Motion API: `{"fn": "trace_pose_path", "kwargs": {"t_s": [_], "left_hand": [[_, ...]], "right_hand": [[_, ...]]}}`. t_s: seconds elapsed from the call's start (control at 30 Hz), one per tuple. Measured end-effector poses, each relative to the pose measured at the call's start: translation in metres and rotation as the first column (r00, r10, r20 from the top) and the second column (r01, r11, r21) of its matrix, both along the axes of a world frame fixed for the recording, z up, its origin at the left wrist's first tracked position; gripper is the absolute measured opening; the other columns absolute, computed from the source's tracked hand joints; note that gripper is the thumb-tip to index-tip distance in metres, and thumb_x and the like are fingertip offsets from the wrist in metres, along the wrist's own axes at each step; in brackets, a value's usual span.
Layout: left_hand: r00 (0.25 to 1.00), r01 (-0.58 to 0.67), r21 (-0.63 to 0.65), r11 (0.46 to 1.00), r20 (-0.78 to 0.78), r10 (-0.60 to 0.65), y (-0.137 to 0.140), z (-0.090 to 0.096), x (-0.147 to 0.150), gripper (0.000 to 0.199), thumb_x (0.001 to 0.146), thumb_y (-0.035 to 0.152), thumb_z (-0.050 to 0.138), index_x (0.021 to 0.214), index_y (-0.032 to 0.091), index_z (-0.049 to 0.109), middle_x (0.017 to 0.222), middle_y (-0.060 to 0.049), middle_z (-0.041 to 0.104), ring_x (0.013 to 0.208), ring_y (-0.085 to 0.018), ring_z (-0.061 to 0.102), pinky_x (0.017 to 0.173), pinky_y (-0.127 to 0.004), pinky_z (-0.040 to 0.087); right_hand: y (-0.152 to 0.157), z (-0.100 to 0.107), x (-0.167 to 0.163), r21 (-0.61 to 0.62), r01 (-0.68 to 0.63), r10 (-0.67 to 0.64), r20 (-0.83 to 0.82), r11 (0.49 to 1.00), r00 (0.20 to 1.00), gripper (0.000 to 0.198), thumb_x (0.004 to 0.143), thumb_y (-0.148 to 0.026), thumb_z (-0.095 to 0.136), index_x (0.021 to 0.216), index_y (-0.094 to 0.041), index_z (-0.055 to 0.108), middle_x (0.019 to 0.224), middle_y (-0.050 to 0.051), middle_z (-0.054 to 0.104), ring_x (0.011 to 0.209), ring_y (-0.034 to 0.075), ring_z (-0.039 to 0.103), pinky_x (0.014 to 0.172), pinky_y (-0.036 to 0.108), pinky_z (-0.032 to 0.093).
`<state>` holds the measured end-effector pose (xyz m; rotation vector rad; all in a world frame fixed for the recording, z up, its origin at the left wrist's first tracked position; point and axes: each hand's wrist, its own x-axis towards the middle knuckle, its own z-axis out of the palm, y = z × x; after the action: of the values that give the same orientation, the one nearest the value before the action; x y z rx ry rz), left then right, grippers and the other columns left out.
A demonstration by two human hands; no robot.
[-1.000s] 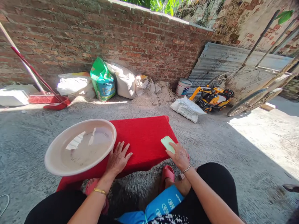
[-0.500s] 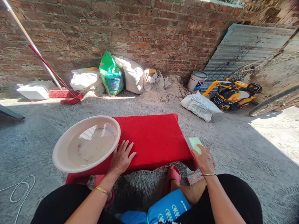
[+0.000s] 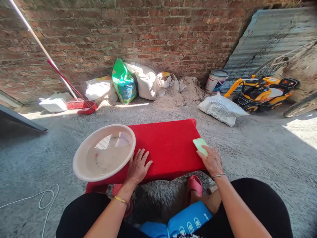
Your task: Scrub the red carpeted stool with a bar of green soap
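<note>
A low table under a red cloth (image 3: 168, 145) stands in front of my knees. My left hand (image 3: 139, 167) lies flat on the cloth with its fingers spread, beside the rim of a wide pale basin (image 3: 81, 165) that holds water. Small dark specks and a reddish spot show in the basin. At the table's right end my right hand (image 3: 212, 161) grips a light green smartphone (image 3: 201, 145), its back turned up. The phone is over the cloth's right edge; whether it touches the cloth I cannot tell.
Along the brick wall stand a red dustpan (image 3: 86, 107), a green bag (image 3: 123, 82), white sacks (image 3: 146, 81), a sand heap (image 3: 185, 92) and a paint bucket (image 3: 216, 81). A toy excavator (image 3: 264, 92) is at the right. A white cable (image 3: 49, 198) lies on the floor at left.
My right hand has moved the phone leftward, from beside the table to over the cloth's right edge. The left hand stays flat by the basin. The view has shifted slightly left.
</note>
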<state>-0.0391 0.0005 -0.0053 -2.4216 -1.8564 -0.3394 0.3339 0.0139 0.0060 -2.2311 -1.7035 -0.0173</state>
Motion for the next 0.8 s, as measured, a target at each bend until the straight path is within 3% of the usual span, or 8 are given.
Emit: {"fn": "trace_pose_path", "kwargs": {"t_s": [0.1, 0.17, 0.3, 0.4, 0.5, 0.6, 0.7, 0.8], "left_hand": [[1.0, -0.009, -0.007, 1.0, 0.019, 0.009, 0.0, 0.002, 0.002, 0.047, 0.095, 0.045, 0.045, 0.134, 0.022, 0.055, 0.145, -0.011, 0.049, 0.137, -0.03, 0.04, 0.113, -0.052, 0.028], [1.0, -0.015, -0.009, 1.0, 0.026, 0.016, 0.0, 0.003, 0.003, 0.047, 0.094, 0.045, 0.045, 0.134, 0.022, 0.055, 0.145, -0.011, 0.049, 0.137, -0.03, 0.04, 0.114, -0.051, 0.028], [0.999, -0.02, -0.005, 1.0, 0.024, 0.02, 0.0, 0.003, 0.002, 0.047, 0.094, 0.045, 0.045, 0.134, 0.021, 0.055, 0.145, -0.011, 0.049, 0.136, -0.03, 0.04, 0.113, -0.051, 0.028], [1.0, -0.008, 0.011, 1.0, 0.015, 0.008, 0.002, 0.001, 0.001, 0.047, 0.094, 0.044, 0.045, 0.133, 0.02, 0.055, 0.144, -0.012, 0.05, 0.136, -0.03, 0.041, 0.112, -0.052, 0.029], [1.0, -0.004, 0.028, 1.0, 0.001, 0.004, 0.003, 0.0, -0.001, 0.046, 0.094, 0.043, 0.045, 0.133, 0.021, 0.056, 0.143, -0.012, 0.051, 0.135, -0.03, 0.043, 0.112, -0.052, 0.03], [1.0, -0.005, 0.035, 0.999, -0.007, 0.005, 0.003, -0.001, -0.001, 0.045, 0.094, 0.043, 0.045, 0.132, 0.021, 0.057, 0.142, -0.011, 0.052, 0.135, -0.029, 0.043, 0.112, -0.051, 0.03], [1.0, -0.001, 0.036, 0.999, 0.002, 0.001, 0.002, -0.001, 0.0, 0.045, 0.094, 0.044, 0.045, 0.132, 0.022, 0.057, 0.142, -0.011, 0.052, 0.135, -0.029, 0.042, 0.112, -0.051, 0.03], [1.0, -0.003, 0.029, 1.0, 0.015, 0.003, 0.002, -0.001, 0.0, 0.045, 0.094, 0.044, 0.045, 0.132, 0.022, 0.057, 0.143, -0.011, 0.052, 0.135, -0.03, 0.042, 0.112, -0.051, 0.03]], "right_hand": [[0.001, 0.002, 0.04, 0.028, 0.269, -0.269, -0.021, 0.963, 0.963, 0.053, 0.085, -0.057, 0.05, 0.121, -0.021, 0.065, 0.099, 0.014, 0.06, 0.09, 0.029, 0.055, 0.079, 0.041, 0.041], [0.002, 0.004, 0.042, 0.062, 0.273, -0.27, -0.05, 0.96, 0.961, 0.055, 0.084, -0.058, 0.051, 0.12, -0.02, 0.065, 0.098, 0.014, 0.06, 0.091, 0.029, 0.054, 0.079, 0.041, 0.042], [0.0, 0.007, -0.02, 0.111, -0.086, 0.093, -0.062, 0.99, 0.994, 0.049, 0.087, -0.055, 0.051, 0.118, -0.021, 0.066, 0.099, 0.012, 0.059, 0.092, 0.025, 0.053, 0.082, 0.036, 0.04], [-0.002, 0.009, -0.079, 0.079, -0.349, 0.351, -0.013, 0.934, 0.936, 0.044, 0.086, -0.053, 0.056, 0.119, -0.026, 0.066, 0.101, 0.01, 0.059, 0.09, 0.022, 0.053, 0.082, 0.033, 0.038], [0.001, 0.01, -0.103, 0.025, -0.429, 0.429, 0.021, 0.903, 0.903, 0.041, 0.085, -0.051, 0.06, 0.119, -0.03, 0.066, 0.101, 0.008, 0.06, 0.09, 0.022, 0.054, 0.082, 0.033, 0.037], [0.008, 0.009, -0.076, -0.011, -0.308, 0.309, 0.034, 0.951, 0.951, 0.042, 0.085, -0.052, 0.058, 0.12, -0.031, 0.066, 0.1, 0.008, 0.06, 0.091, 0.023, 0.055, 0.082, 0.035, 0.037], [0.013, 0.008, -0.022, -0.024, -0.034, 0.034, 0.029, 0.999, 0.999, 0.045, 0.086, -0.054, 0.055, 0.122, -0.029, 0.065, 0.101, 0.011, 0.06, 0.091, 0.025, 0.057, 0.082, 0.038, 0.04], [0.014, 0.01, 0.021, -0.063, 0.251, -0.252, -0.008, 0.966, 0.968, 0.05, 0.086, -0.056, 0.052, 0.124, -0.025, 0.064, 0.105, 0.014, 0.06, 0.092, 0.028, 0.058, 0.08, 0.041, 0.041]]}}
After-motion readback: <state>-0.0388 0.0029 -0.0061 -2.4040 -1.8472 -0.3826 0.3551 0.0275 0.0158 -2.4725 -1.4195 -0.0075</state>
